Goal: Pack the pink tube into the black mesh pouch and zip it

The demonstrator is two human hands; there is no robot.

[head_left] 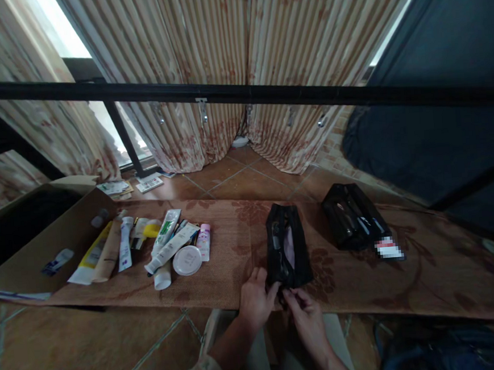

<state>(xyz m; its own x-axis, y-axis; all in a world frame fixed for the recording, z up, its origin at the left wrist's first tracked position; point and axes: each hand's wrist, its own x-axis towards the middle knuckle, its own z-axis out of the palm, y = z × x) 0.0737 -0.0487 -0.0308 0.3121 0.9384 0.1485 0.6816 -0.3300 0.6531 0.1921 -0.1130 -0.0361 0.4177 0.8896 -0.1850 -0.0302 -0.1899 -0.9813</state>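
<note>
While both hands pinch it, the black pouch (287, 250) lies on the woven mat (235, 248).
Left hand (256, 298) grips its near corner; right hand (305, 311) pinches the end; tubes (166, 242) at nine o'clock, labels unreadable.

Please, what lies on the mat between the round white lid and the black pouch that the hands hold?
Nothing: in the head view the mat is bare between the lid and the pouch.

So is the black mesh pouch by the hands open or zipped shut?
Open: the black mesh pouch gapes along its top, pinkish contents showing; both hands grip its near end.
</note>
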